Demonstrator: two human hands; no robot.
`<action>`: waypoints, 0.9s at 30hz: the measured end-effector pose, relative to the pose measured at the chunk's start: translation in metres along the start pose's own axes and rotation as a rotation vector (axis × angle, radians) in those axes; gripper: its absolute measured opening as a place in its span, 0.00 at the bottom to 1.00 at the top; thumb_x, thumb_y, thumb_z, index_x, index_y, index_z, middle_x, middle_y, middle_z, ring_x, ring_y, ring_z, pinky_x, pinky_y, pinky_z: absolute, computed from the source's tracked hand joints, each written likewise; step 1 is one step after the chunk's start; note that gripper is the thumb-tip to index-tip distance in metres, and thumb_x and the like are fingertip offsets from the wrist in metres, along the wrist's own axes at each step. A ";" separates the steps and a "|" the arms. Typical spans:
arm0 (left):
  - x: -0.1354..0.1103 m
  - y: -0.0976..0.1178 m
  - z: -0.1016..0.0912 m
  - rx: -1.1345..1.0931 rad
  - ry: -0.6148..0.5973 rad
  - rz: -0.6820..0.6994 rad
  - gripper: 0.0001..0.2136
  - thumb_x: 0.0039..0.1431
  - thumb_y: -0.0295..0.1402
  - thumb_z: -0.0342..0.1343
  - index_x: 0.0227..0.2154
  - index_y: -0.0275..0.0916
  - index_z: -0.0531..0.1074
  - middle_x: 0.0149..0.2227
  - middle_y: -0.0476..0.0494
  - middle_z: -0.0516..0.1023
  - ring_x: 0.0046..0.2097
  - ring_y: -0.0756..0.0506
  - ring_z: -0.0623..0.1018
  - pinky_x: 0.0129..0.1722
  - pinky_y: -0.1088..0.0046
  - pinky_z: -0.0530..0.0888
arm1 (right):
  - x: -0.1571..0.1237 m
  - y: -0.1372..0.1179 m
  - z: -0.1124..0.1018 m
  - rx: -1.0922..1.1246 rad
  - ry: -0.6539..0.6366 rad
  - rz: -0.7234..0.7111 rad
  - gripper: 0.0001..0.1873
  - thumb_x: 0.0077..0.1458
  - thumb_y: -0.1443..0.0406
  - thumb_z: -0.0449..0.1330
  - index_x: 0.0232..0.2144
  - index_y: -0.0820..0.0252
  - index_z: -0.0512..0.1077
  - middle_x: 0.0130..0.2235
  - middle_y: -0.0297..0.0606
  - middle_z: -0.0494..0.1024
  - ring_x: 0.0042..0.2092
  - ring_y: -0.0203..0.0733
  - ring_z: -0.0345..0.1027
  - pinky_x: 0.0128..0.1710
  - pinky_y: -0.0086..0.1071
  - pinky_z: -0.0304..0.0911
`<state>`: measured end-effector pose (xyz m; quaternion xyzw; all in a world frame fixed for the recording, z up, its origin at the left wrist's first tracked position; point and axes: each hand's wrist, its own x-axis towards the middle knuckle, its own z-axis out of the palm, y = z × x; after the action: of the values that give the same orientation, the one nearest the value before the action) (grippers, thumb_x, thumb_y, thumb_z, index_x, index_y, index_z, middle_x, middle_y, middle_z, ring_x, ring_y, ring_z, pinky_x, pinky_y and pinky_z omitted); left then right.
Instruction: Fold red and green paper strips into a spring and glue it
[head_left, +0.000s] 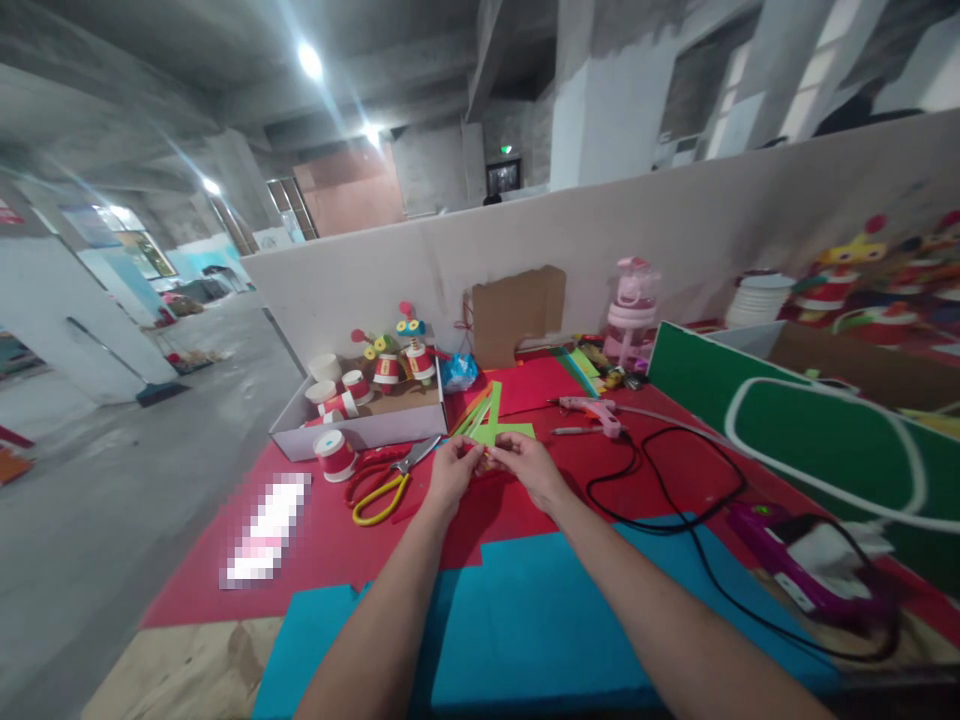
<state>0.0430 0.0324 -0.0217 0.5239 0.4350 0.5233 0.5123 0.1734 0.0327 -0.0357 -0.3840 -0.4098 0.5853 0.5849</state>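
My left hand and my right hand meet over the red sheet on the table. Both pinch a small orange piece between the fingertips. Green paper strips lie just beyond the fingers. Yellow-handled scissors rest to the left of my left hand. A pink glue gun lies to the right, behind my right hand.
A white box holds red-and-white paper cups and cup figures. One cup stands before it. Blue sheets lie near me. A black cable runs to a purple device. A green board leans at right.
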 end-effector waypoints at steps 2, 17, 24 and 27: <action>0.000 0.000 0.001 0.016 0.002 -0.008 0.14 0.43 0.41 0.62 0.23 0.37 0.67 0.16 0.52 0.69 0.19 0.53 0.67 0.20 0.78 0.61 | 0.000 -0.001 0.000 -0.015 -0.018 -0.007 0.21 0.30 0.58 0.72 0.26 0.62 0.70 0.26 0.30 0.74 0.28 0.33 0.69 0.34 0.30 0.70; -0.002 -0.002 0.000 0.160 0.028 0.054 0.07 0.43 0.33 0.60 0.20 0.37 0.68 0.17 0.53 0.66 0.20 0.53 0.65 0.23 0.78 0.60 | 0.003 0.003 -0.011 -0.178 -0.051 0.056 0.15 0.33 0.62 0.70 0.23 0.60 0.69 0.20 0.30 0.73 0.22 0.33 0.67 0.24 0.27 0.67; -0.004 0.012 0.003 0.342 0.212 0.223 0.04 0.45 0.26 0.58 0.26 0.38 0.73 0.25 0.50 0.72 0.27 0.51 0.68 0.29 0.77 0.63 | -0.011 -0.024 -0.010 -0.708 -0.056 -0.138 0.09 0.32 0.67 0.70 0.19 0.57 0.72 0.18 0.31 0.71 0.23 0.38 0.66 0.25 0.29 0.61; -0.023 0.056 -0.001 0.286 0.265 0.364 0.06 0.49 0.28 0.58 0.32 0.39 0.74 0.29 0.47 0.73 0.30 0.50 0.70 0.31 0.76 0.66 | -0.038 -0.058 -0.006 -0.613 0.092 -0.391 0.08 0.41 0.63 0.68 0.28 0.55 0.76 0.31 0.37 0.76 0.35 0.43 0.69 0.37 0.34 0.64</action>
<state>0.0356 0.0045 0.0313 0.5876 0.4664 0.6041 0.2689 0.2018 -0.0066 0.0150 -0.4816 -0.6052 0.2946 0.5612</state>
